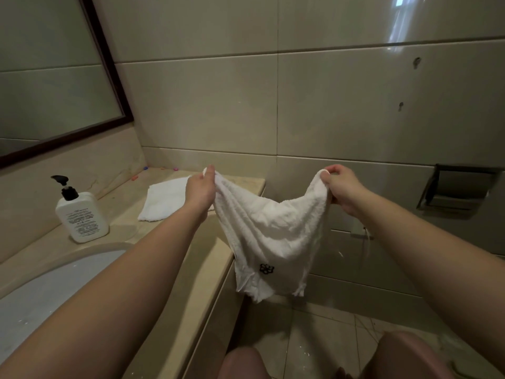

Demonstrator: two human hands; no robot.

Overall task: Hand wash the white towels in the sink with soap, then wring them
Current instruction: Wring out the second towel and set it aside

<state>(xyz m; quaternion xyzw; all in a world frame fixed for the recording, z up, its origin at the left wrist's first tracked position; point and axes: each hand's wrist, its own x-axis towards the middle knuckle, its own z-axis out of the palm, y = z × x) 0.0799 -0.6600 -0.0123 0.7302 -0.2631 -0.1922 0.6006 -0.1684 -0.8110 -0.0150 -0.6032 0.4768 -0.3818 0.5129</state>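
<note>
While left hand [200, 191] and right hand [340, 187] pinch hanging towel [269, 236], soap bottle [80, 214], folded towel [164, 199] sit on counter [191, 258].

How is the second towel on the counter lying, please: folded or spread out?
Folded. The towel lies flat on the counter as a neat rectangle with layered edges at its near corner, beyond the soap bottle. The left hand partly hides it.

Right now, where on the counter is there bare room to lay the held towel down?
Bare counter lies between the soap bottle, the folded towel and the front edge. The far corner is taken by that towel, and the sink fills the near left.
</note>
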